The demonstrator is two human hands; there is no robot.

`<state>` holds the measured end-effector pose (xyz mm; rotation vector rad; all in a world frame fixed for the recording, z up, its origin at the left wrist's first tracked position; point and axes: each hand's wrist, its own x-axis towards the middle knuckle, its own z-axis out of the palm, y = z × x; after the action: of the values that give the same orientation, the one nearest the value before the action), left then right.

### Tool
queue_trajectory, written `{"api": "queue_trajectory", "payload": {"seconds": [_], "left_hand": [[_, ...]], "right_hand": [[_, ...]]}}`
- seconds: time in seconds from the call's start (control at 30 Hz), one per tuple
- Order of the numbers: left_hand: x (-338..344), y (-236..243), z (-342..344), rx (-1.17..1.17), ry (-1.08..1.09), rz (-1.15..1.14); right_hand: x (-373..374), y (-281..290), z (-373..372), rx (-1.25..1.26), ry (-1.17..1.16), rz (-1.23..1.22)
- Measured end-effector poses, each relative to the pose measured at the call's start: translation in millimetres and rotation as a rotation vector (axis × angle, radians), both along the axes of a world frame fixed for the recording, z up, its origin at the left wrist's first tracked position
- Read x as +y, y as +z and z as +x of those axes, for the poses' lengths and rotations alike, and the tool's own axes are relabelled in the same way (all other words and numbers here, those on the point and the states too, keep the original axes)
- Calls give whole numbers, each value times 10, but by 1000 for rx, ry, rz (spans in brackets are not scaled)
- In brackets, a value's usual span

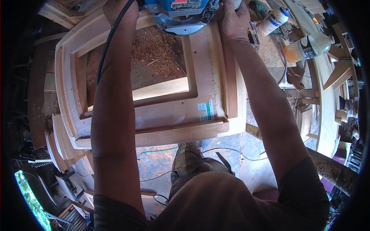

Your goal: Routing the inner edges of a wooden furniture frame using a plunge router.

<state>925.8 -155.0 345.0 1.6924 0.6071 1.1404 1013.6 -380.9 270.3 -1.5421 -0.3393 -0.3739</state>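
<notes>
The blue-and-silver power tool with a rounded metal base (180,15) is at the far end of the pale wooden frame with a four-sided opening (165,117), its base overhanging that opening's far right corner; I can't tell whether it touches the wood. The person's left grip (120,12) is beside the tool on the left, the right grip (236,24) close against it on the right — the fingers are largely cut off or hidden, so how tightly either is closed, or on what, I can't say. To do this well, I'd keep the base flat, press evenly on both sides and feed slowly, taking extra care where the opening leaves less to rest on. I'd move the black rubbery cord (109,46) well clear, since it runs along the left forearm. As for writing — a red-and-white label (186,4) marks the tool's housing, a torn white-and-green sticker (206,110) sits at the frame's near right corner, and the white plastic bottle with a blue cap (272,22) on the far right carries a blue printed band.
</notes>
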Motion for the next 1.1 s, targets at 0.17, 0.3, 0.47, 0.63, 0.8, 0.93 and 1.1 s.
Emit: {"api": "queue_trajectory", "payload": {"seconds": [0.17,0.3,0.47,0.63,0.8,0.93,1.1], "left_hand": [[609,-350,247,249,10,348],[537,-339,216,258,2,425],[493,-313,186,225,-31,321],[440,-293,143,253,-30,243],[479,-381,224,271,-49,306],[664,-476,267,236,-40,428],[505,-397,188,319,13,449]], "right_hand": [[43,-33,32,-6,-13,-20],[-2,40,-7,94,-45,-92],[-13,54,-13,91,-40,-137],[-6,-28,56,28,-24,-72],[6,-13,48,11,-14,-12],[57,74,-63,54,-8,-22],[28,60,-50,55,-36,-25]]}}
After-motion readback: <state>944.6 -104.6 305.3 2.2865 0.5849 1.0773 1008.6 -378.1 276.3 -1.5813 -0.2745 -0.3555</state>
